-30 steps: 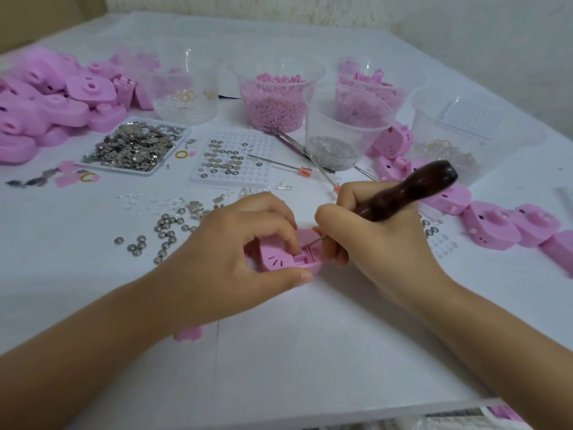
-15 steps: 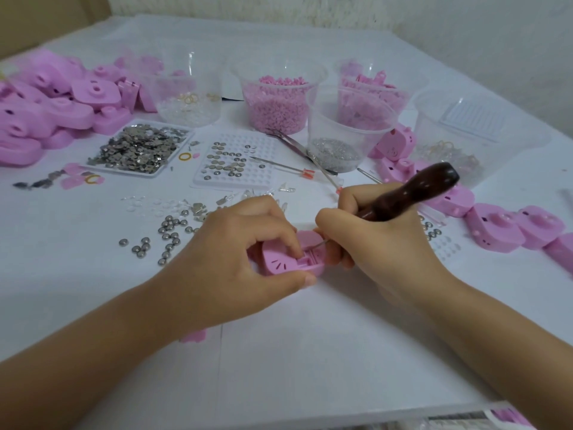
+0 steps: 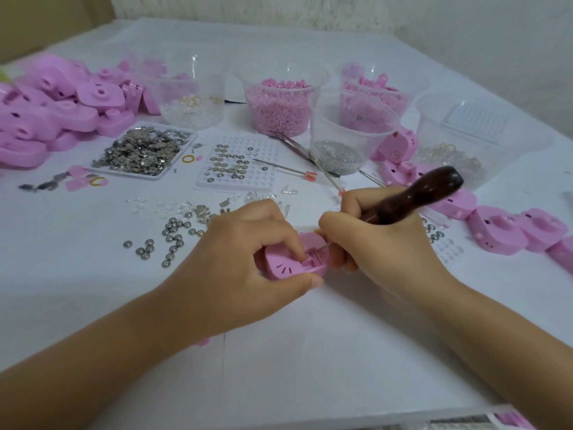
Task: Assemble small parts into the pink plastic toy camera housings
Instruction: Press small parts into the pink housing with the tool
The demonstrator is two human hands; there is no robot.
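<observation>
While the left hand [image 3: 235,268] pinches the housing [image 3: 288,265] against the counter [image 3: 310,352] to steady it, the right hand [image 3: 381,243], just right of the housing, clenches a wooden-handled tool [image 3: 415,197], its thin tip in the housing's open slot, probably seating a part.

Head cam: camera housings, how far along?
Done: cannot tell for sure; a row of housings lies at the right, maybe finished. In hand: left hand grips one pink housing while right hand points a wooden-handled tool into its open slot. Left: a large pile of housings far left, plus loose metal discs.
</observation>
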